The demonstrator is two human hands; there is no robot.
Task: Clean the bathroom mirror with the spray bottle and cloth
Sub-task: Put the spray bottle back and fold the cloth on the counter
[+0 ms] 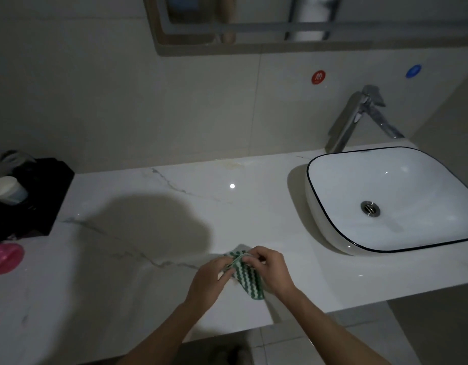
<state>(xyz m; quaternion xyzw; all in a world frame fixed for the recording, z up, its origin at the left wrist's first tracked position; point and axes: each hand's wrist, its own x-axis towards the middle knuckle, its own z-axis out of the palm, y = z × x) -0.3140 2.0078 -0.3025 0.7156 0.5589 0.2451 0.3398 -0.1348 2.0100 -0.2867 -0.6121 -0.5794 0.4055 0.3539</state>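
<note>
A green-and-white striped cloth (248,279) is bunched between both hands just above the white marble counter (148,206), near its front edge. My left hand (210,281) grips the cloth's left side with curled fingers. My right hand (271,270) pinches its upper edge from the right. The lower edge of the mirror (333,19) runs along the top of the view. No spray bottle is in sight.
A white vessel sink (393,198) with a dark rim sits at the right, a chrome tap (359,117) behind it. At the left edge stand a black box (35,196) with a white cup (8,189) and a pink object (5,258).
</note>
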